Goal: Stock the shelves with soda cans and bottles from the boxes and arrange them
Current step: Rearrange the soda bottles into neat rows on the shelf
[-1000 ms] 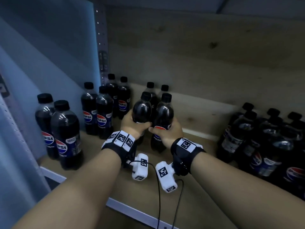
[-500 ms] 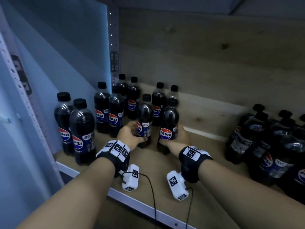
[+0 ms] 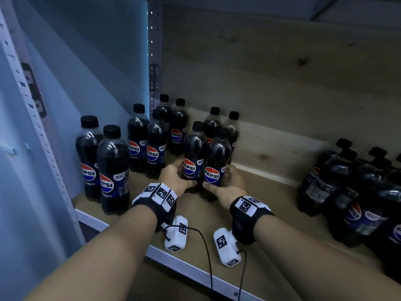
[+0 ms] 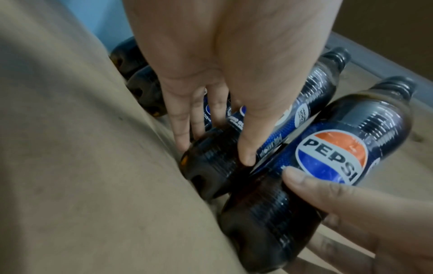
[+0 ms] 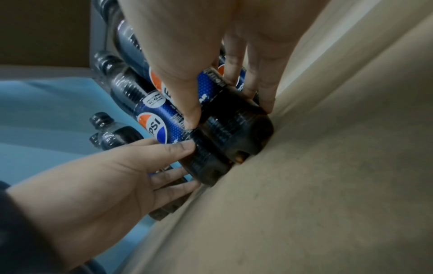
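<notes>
Two small Pepsi bottles with black caps stand side by side on the wooden shelf [image 3: 271,205]. My left hand [image 3: 174,178] grips the left bottle [image 3: 193,157] low on its body, thumb in front and fingers behind. In the same way my right hand [image 3: 227,182] grips the right bottle [image 3: 217,161]. In the left wrist view my left hand [image 4: 214,152] wraps the left bottle [image 4: 211,166], with the right bottle [image 4: 328,157] beside it. The right wrist view has my right hand [image 5: 227,103] round the right bottle [image 5: 239,129], both bases on the shelf.
Pairs of matching bottles [image 3: 147,146] line the shelf's left side along the blue side panel [image 3: 86,72], and one pair [image 3: 223,127] stands right behind the held bottles. A shrink-wrapped pack of bottles [image 3: 358,192] sits at the right. The shelf's metal front edge [image 3: 188,268] runs below my wrists.
My hands have slid from the middle of the two bottles down to their lower parts, so both labels now show. The bottles stand upright in front of the back pair.
</notes>
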